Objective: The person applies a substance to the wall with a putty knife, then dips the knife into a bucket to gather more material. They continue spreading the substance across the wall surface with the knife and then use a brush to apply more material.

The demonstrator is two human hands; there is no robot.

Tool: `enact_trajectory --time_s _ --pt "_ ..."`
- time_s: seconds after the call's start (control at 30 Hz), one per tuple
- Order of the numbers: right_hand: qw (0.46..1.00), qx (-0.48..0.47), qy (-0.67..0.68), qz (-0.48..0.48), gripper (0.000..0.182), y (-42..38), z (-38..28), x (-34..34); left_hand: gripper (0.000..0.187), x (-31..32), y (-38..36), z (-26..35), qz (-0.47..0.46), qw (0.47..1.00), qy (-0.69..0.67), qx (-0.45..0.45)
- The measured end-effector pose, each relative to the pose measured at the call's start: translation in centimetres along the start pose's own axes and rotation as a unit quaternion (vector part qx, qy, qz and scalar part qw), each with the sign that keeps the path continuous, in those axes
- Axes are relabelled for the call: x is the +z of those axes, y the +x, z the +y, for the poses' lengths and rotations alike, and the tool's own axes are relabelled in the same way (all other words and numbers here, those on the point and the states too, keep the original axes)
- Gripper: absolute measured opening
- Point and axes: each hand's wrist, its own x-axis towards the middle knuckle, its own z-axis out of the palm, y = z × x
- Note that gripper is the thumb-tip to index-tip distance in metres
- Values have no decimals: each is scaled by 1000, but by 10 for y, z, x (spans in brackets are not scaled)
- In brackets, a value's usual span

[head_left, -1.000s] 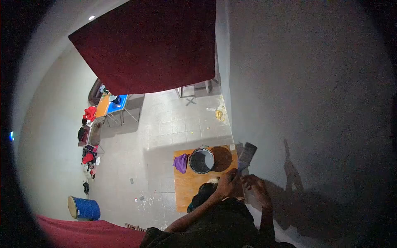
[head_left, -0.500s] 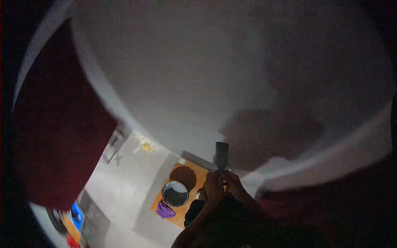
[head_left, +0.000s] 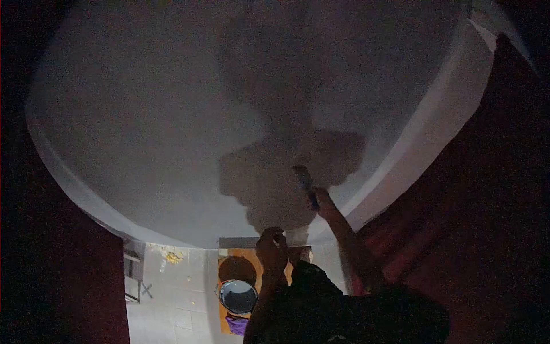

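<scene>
The wall (head_left: 172,114) is showing pale grey, darkened by a large shadow at its middle. The curtain (head_left: 492,189) at the right is showing deep red. The brush (head_left: 303,179) is looking dark with a blue handle. The table (head_left: 255,261) is showing orange-brown, the bucket (head_left: 238,296) grey inside with a pale rim, the cloth (head_left: 236,325) purple, and the floor (head_left: 172,298) light grey tiles

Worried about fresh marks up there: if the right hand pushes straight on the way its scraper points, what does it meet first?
Most likely the grey wall: the right hand aims the scraper up at it. Whether the blade already touches is unclear.
</scene>
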Motion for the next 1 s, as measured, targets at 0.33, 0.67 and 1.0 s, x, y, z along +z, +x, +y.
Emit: enact_trajectory --time_s 0.33,0.67,1.0 --pt "955 -292 -40 -25 28 -79 -182 70 10 -29 -17 6 44 998 8 -39" --pt "923 -380 -40 43 30 -61 -142 68 12 -34 -24 -15 27 998 27 -58" --pt "979 -48 -144 134 32 53 122 -63 14 -39 -39 -20 -14 994 -79 -71"
